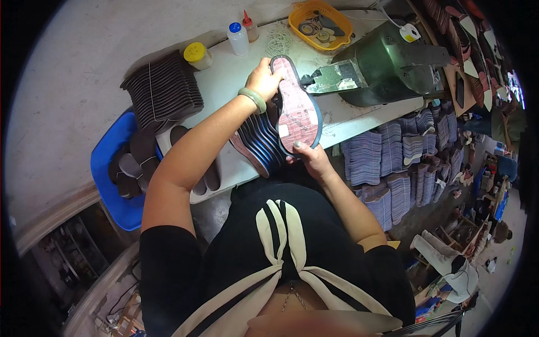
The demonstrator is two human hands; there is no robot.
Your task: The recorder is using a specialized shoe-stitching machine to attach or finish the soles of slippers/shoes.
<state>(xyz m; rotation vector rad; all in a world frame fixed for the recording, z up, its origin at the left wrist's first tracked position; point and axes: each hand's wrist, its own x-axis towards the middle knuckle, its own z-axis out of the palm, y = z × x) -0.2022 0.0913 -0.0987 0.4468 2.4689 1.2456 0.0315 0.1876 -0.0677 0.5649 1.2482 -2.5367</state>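
Note:
A shoe sole with a pinkish-red patterned face and a dark rim is held up over the worktable, lit brightly. My left hand, with a bangle on its wrist, grips the narrow upper end. At the wide lower end, my right hand pinches the edge, its thumb on the patterned face. Under and left of this sole lies a row of overlapping dark soles. Just right of the held sole juts the arm of a green sewing machine; where its needle area meets the sole is unclear.
The white table carries a bundle of tied dark soles, a yellow-lidded jar, bottles and a yellow basket. A blue bin stands left. Sole stacks lie right; a person is farther off.

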